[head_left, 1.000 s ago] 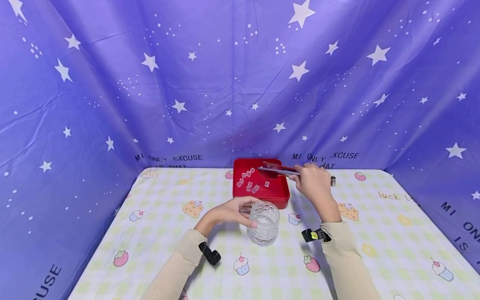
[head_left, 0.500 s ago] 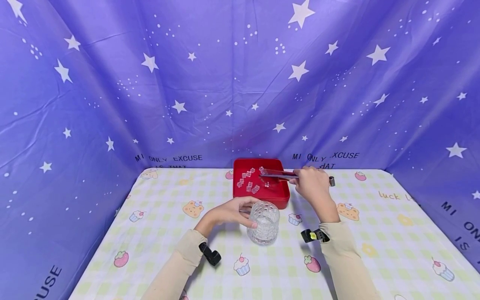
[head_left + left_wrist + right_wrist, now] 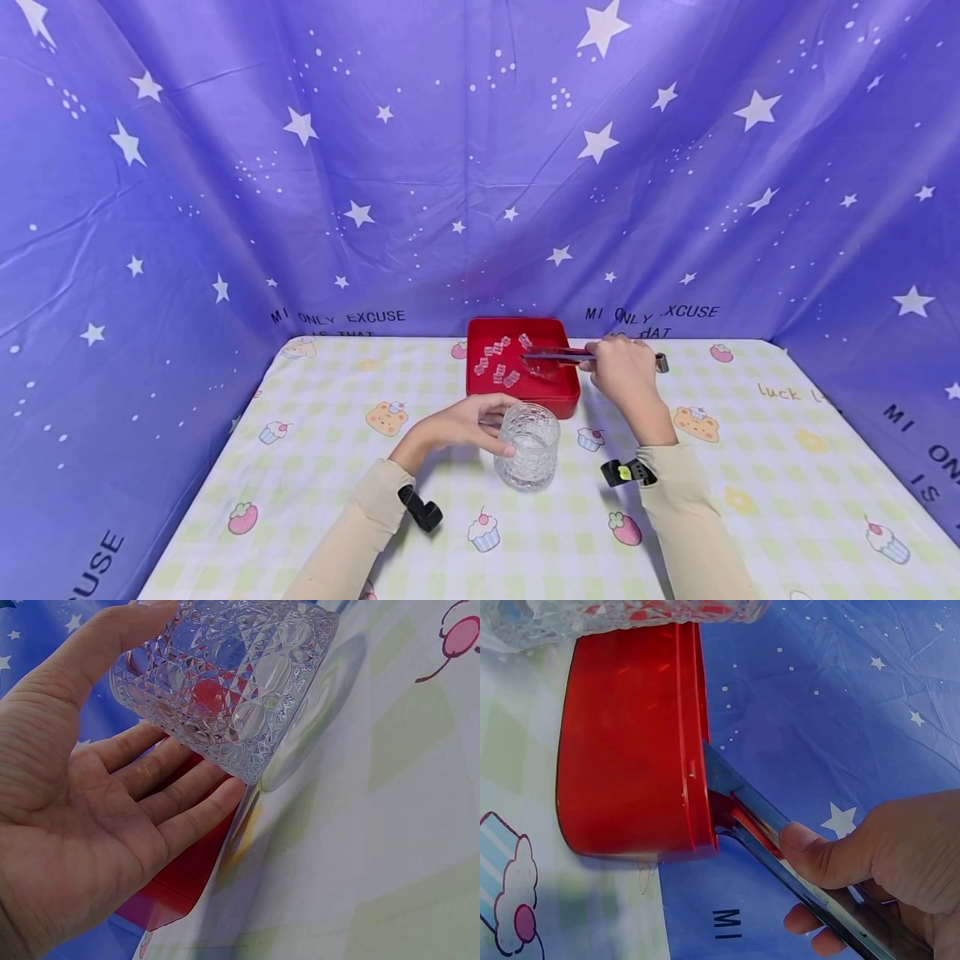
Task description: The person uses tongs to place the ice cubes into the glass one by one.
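Note:
A clear cut-glass tumbler (image 3: pixel 529 458) stands on the table just in front of a red box (image 3: pixel 564 408). My left hand (image 3: pixel 459 427) holds its left side, thumb near and fingers behind; the left wrist view shows the textured wall of the tumbler (image 3: pixel 225 682) between them. My right hand (image 3: pixel 624 371) grips metal tongs (image 3: pixel 566 357), thumb on one arm and fingers beneath in the right wrist view. The tongs' tips reach into the box, close over a clear cube on its right side. Several other clear cubes (image 3: pixel 498 373) lie scattered inside; the box wall hides the tips in the right wrist view.
A checked tablecloth (image 3: pixel 300 517) with cupcake and strawberry prints covers the table. Behind its far edge hangs a purple curtain (image 3: pixel 450 167) with white stars, and the red box sits close to it. Both wrists carry black straps.
The right hand has drawn the tongs slightly toward me, from the back of the box to its middle right. A cube near the back now shows. Left hand and tumbler stay still.

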`<state>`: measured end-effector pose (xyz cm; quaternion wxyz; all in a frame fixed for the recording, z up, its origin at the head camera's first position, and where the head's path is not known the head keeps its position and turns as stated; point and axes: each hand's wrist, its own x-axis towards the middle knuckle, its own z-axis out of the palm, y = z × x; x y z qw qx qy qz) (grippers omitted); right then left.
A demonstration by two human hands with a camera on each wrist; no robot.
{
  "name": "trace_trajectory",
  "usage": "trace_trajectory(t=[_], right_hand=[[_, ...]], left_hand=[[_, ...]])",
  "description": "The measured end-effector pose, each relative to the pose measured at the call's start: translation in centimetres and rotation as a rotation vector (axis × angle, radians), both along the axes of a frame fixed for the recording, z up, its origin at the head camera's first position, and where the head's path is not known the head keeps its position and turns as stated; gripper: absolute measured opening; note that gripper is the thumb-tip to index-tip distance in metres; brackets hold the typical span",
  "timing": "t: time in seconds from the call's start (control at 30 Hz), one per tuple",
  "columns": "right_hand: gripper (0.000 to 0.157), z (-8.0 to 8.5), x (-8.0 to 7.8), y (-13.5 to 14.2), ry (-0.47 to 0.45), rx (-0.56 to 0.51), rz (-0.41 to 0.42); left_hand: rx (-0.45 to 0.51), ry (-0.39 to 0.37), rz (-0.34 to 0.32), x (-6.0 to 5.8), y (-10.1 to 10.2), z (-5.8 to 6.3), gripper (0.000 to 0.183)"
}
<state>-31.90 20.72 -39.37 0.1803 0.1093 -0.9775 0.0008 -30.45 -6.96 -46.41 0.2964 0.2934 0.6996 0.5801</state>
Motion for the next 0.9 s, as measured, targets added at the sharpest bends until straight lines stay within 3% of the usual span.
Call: trace_trajectory(t=[0.43, 0.9], right_hand=[[0.012, -0.6, -0.2, -0.3, 0.006, 0.019, -0.010], [0.009, -1.4, -0.5, -0.8, 0.164, 0.055, -0.019]], left_hand=[[0.008, 0.002, 0.000, 0.0, -0.1, 0.0, 0.064], [0.000, 0.003, 0.006, 0.0, 0.0, -0.1, 0.064]])
